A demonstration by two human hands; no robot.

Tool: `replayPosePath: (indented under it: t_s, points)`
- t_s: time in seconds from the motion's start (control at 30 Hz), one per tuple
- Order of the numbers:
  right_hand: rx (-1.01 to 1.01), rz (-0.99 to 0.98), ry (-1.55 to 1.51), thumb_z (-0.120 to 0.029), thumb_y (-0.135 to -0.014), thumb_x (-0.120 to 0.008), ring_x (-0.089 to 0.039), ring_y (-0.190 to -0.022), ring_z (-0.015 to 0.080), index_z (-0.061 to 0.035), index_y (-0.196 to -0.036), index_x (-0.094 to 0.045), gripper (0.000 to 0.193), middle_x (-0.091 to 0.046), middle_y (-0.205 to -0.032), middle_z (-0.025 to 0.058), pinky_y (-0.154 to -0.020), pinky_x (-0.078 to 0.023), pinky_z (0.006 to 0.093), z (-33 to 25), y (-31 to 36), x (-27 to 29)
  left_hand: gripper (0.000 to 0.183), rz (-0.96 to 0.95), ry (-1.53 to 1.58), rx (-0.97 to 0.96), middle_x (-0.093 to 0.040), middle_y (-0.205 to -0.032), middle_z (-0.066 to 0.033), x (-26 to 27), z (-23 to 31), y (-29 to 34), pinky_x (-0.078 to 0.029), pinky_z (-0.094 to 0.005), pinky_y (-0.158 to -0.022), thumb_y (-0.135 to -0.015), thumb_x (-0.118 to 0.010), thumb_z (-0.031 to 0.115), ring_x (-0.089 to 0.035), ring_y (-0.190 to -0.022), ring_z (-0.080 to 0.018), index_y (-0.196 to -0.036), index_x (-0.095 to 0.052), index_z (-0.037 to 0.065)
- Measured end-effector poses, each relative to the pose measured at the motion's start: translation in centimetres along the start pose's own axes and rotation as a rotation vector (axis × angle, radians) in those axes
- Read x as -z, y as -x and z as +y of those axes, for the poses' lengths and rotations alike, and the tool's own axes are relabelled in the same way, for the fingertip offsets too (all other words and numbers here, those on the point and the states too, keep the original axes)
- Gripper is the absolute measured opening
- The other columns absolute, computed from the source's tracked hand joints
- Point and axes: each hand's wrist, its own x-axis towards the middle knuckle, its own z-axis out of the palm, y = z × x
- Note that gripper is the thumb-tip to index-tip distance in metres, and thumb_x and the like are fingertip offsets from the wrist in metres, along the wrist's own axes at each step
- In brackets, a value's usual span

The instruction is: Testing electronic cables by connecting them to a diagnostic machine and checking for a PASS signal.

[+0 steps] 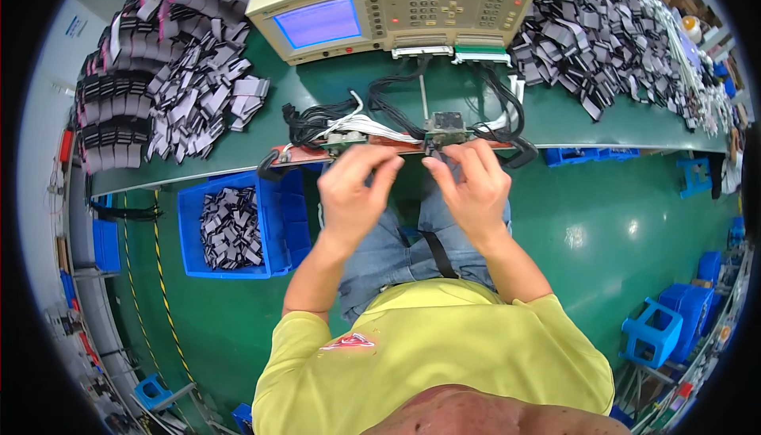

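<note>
Both of my hands work at the front edge of the green bench, side by side. My left hand (350, 193) is closed with thumb and curled fingers near each other, just in front of a small connector board (346, 140); whatever it holds is hidden. My right hand (477, 189) has its thumb and fingertips pinched together at a small dark part just below a grey metal block (446, 123). I cannot make out what that part is. Black and white wire bundles (317, 123) run from these fixtures to the beige tester (396, 11) behind, which has a lit screen.
Flat grey ribbon cables with black connectors are heaped on the bench at left (202, 90) and right (590, 46). A blue bin (284, 225) with more cables stands below the bench at left. Blue stools (652, 332) stand on the floor to the right.
</note>
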Motion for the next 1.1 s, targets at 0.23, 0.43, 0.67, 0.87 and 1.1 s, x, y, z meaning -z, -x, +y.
replayPosePath:
  t_s: [0.23,0.43,0.67,0.87,1.1]
  points:
    - [-0.025,-0.041,-0.079,-0.008,-0.085,-0.085,-0.061,-0.055,0.0173,-0.0037,-0.097,-0.072,0.018,-0.066,-0.091,0.0064,-0.049,-0.050,0.0314,0.2,0.5,1.1,0.021,0.164,-0.684,0.026,-0.070,-0.103,-0.0153,11.1,-9.9,-5.4,-0.055,-0.0411,-0.084,-0.087,-0.080,0.007,-0.068,-0.096,-0.0344,-0.105,-0.070,0.001]
    - [-0.007,-0.066,-0.081,-0.007,-0.087,-0.083,-0.060,-0.054,0.0156,-0.0024,-0.098,-0.072,0.017,-0.064,-0.093,0.0063,-0.049,-0.049,0.0306,0.6,0.9,1.3,0.069,-0.094,-0.981,0.023,-0.060,-0.134,-0.0145,14.1,-19.1,-5.8,-0.047,-0.0502,-0.100,-0.080,-0.087,0.038,-0.057,-0.123,-0.0358,-0.137,-0.062,0.009]
    - [-0.010,-0.096,-0.120,-0.005,-0.086,-0.083,-0.063,-0.057,0.0167,-0.0036,-0.100,-0.072,0.017,-0.065,-0.095,0.0063,-0.052,-0.051,0.0312,0.7,0.7,1.4,0.045,-0.161,-1.054,0.117,-0.064,-0.114,-0.0137,12.1,-19.7,-9.2,-0.052,-0.0497,-0.086,-0.085,-0.079,0.026,-0.065,-0.108,-0.0334,-0.126,-0.070,0.010]
    - [0.037,-0.180,-0.128,-0.006,-0.085,-0.082,-0.067,-0.062,0.0223,-0.0047,-0.101,-0.072,0.019,-0.067,-0.101,0.0073,-0.055,-0.053,0.0342,1.3,0.7,1.8,0.015,0.152,-1.102,-0.037,-0.067,-0.105,-0.0162,13.7,-19.4,-11.9,-0.054,-0.0486,-0.081,-0.095,-0.063,0.012,-0.068,-0.098,-0.0370,-0.108,-0.069,0.005]
    - [0.043,-0.222,-0.145,-0.009,-0.087,-0.081,-0.068,-0.065,0.0266,-0.0040,-0.103,-0.071,0.020,-0.068,-0.100,0.0079,-0.057,-0.054,0.0367,1.3,0.3,1.8,0.017,0.345,-0.292,0.102,-0.074,-0.095,-0.0095,17.1,-19.3,-13.2,-0.057,-0.0293,-0.076,-0.106,-0.057,0.003,-0.072,-0.079,-0.0146,-0.119,-0.066,0.000]
